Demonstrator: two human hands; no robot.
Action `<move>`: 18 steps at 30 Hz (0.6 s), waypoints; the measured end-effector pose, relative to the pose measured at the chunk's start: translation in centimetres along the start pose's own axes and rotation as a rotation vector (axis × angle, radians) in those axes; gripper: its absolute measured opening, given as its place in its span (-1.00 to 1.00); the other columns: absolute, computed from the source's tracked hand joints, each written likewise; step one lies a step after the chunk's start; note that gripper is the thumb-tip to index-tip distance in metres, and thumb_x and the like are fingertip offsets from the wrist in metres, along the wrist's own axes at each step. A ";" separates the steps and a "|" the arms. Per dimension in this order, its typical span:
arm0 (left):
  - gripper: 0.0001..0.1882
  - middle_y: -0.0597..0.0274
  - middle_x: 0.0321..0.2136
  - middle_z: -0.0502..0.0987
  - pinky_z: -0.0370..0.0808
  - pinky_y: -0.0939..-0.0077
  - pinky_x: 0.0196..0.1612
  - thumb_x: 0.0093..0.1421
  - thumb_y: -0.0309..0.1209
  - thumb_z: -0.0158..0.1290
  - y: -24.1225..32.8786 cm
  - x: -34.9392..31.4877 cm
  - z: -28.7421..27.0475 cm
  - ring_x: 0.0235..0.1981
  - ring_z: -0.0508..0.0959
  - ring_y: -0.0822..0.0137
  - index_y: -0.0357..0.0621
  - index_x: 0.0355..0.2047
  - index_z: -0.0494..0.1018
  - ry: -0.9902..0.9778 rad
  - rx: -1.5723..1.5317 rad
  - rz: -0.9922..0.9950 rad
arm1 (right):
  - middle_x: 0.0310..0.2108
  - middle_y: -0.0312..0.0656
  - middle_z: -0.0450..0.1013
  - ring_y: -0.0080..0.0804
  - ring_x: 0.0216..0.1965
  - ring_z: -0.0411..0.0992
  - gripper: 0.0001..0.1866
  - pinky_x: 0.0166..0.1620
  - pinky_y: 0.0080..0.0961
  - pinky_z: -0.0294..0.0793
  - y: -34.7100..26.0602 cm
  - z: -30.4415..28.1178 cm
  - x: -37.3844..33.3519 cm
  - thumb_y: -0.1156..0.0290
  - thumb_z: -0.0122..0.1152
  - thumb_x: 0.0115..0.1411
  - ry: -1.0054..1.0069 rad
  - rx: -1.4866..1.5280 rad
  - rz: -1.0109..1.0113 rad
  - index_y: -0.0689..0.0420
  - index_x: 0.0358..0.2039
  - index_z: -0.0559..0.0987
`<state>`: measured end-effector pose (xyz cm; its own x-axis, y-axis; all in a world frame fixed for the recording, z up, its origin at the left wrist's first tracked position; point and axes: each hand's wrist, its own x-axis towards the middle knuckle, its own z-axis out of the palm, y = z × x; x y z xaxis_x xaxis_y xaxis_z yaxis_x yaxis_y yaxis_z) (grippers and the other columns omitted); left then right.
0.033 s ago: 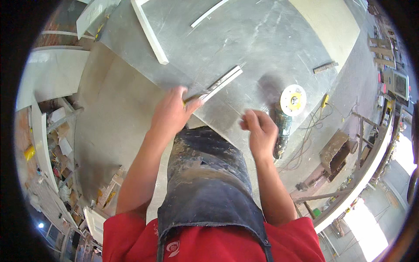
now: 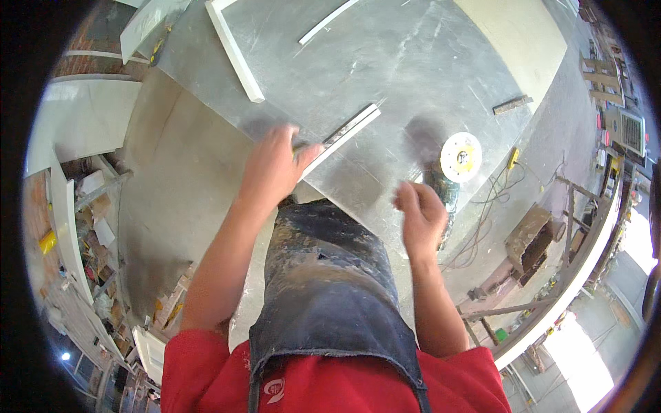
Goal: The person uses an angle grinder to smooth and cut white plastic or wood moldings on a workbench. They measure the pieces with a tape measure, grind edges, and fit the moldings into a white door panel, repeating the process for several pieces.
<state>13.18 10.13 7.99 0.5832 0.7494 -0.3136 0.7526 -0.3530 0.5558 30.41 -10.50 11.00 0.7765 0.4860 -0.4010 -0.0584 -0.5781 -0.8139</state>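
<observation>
Head view: the narrow pale strip [image 2: 343, 133] lies flat on the grey tabletop [image 2: 413, 62], its near end under the left hand [image 2: 270, 168], whose fingers are curled down on it, pinning or gripping it. The angle grinder [image 2: 451, 172] rests on the tabletop to the right of the strip, untouched as far as can be seen. The right hand [image 2: 421, 219] hovers loosely curled just beside the grinder, holding nothing visible. The work looks early: strip positioned, no tool applied yet. Both forearms reach forward over a dusty apron [image 2: 330, 289].
</observation>
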 end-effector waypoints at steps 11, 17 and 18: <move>-0.55 0.03 0.02 0.52 0.41 0.04 0.15 0.29 -0.19 0.21 3.4 9.9 4.3 0.06 0.47 -0.03 -0.22 0.07 0.50 0.428 0.408 0.461 | -0.04 0.17 0.50 0.28 -0.01 0.49 -0.32 0.01 0.07 0.50 9.7 -10.9 -1.3 0.15 0.52 -0.01 -0.052 -0.812 0.261 0.21 0.04 0.44; -0.43 -0.02 -0.04 0.47 0.39 0.01 0.13 0.15 -0.28 0.34 3.1 0.6 8.6 0.03 0.44 -0.08 -0.22 0.13 0.45 0.308 0.206 0.201 | -0.07 0.16 0.50 0.26 -0.01 0.50 -0.33 0.02 0.05 0.51 10.1 -10.7 -0.7 0.23 0.50 -0.06 -0.063 -0.754 0.249 0.19 0.04 0.44; -0.43 -0.02 -0.05 0.47 0.39 0.00 0.12 0.15 -0.29 0.34 2.7 0.4 9.2 0.03 0.44 -0.08 -0.22 0.13 0.45 0.320 0.202 0.182 | -0.07 0.16 0.50 0.26 -0.01 0.50 -0.33 0.02 0.05 0.51 10.2 -10.6 -0.7 0.25 0.50 -0.07 -0.062 -0.753 0.266 0.19 0.04 0.44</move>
<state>18.24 4.31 2.34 0.6118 0.7895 0.0490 0.7093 -0.5749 0.4079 35.89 -23.68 7.48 0.7586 0.2920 -0.5825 0.2193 -0.9562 -0.1938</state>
